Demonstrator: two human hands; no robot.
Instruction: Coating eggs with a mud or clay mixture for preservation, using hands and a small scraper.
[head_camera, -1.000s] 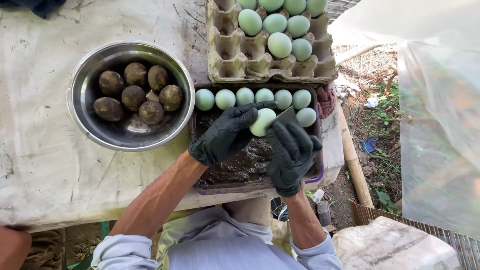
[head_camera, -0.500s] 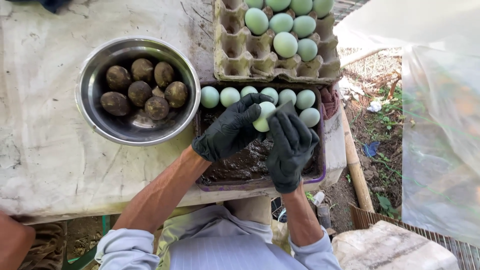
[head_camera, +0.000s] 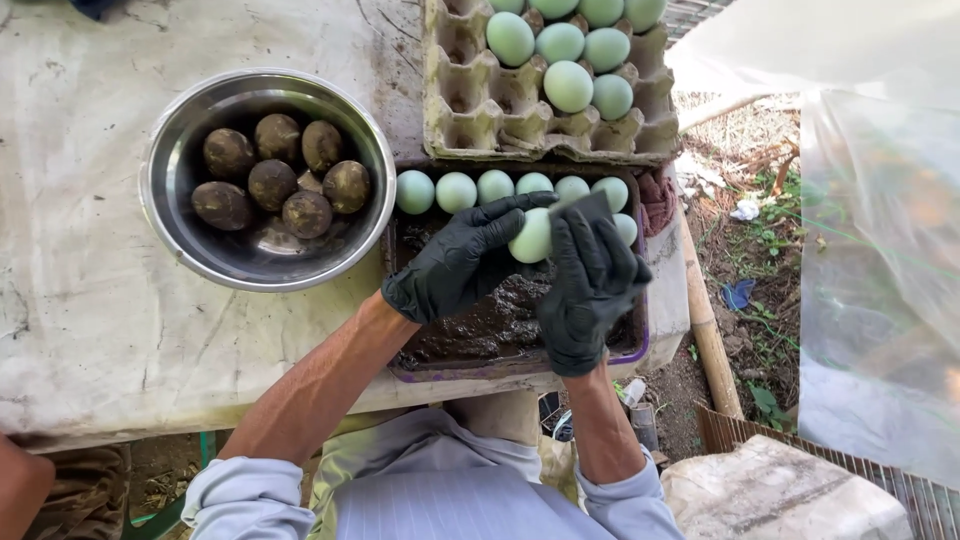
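Held over the tray of dark mud (head_camera: 480, 325) on the tabletop (head_camera: 90, 330), the pale green egg (head_camera: 531, 237) is clamped between the fingers of both gloved hands, left hand (head_camera: 462, 262) and right hand (head_camera: 590, 285), and slick mud could let it slip and crack against the egg row (head_camera: 495, 187).

Looks like an outdoor backyard or farm-type work spot, not a proper kitchen. The stained, worn white table cover (head_camera: 110, 330) sits over bare dirt with dry straw and weeds (head_camera: 770, 190) at the right of the frame, plus a clear plastic sheet (head_camera: 880, 230) hanging there and a rough pale stone block (head_camera: 790, 495) lower right.
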